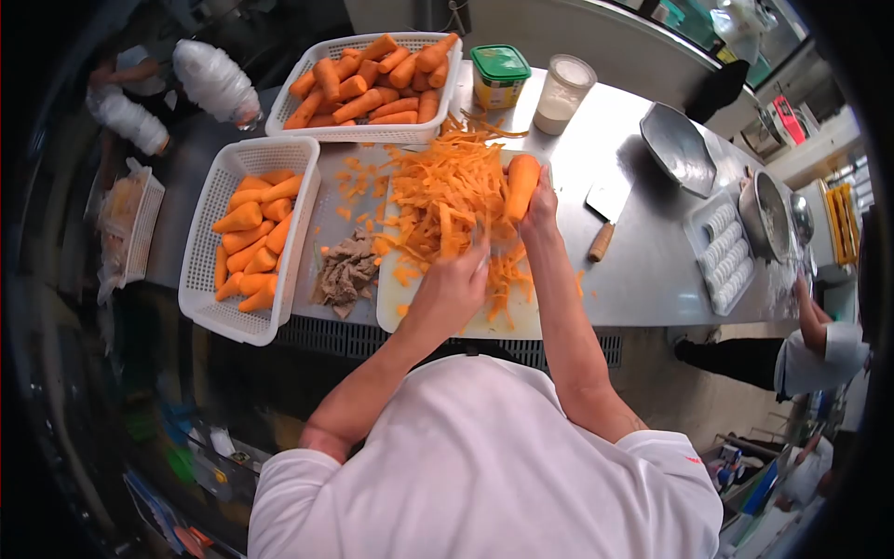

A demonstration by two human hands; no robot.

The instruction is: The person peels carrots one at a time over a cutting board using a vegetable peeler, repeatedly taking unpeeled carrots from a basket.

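Firmly, it seemed, my right hand (pixel 540 205) gripped one carrot (pixel 521 186), fingers wrapped along its near and right side, above the far right of a pale cutting board (pixel 466 326). My left hand (pixel 453 284) was curled around a blurred tool (pixel 482 233) that I could not identify. The carrot looked stiff, fairly weighty and hard to bruise, though probably slick on its bare surface; its thick body promised the surest hold. Orange shavings (pixel 438 196) lay heaped just left of it, and a crumpled brown cloth (pixel 347 270), or something like it, sat beyond the board's left edge. Other carrots (pixel 242 219) filled a left basket (pixel 228 321) and a far basket (pixel 354 133). Rightward on the steel table (pixel 643 279) rested a cleaver (pixel 607 200) and a tray of white rolls (pixel 724 252); at far right, a co-worker (pixel 824 349) in white stood near the table's end.
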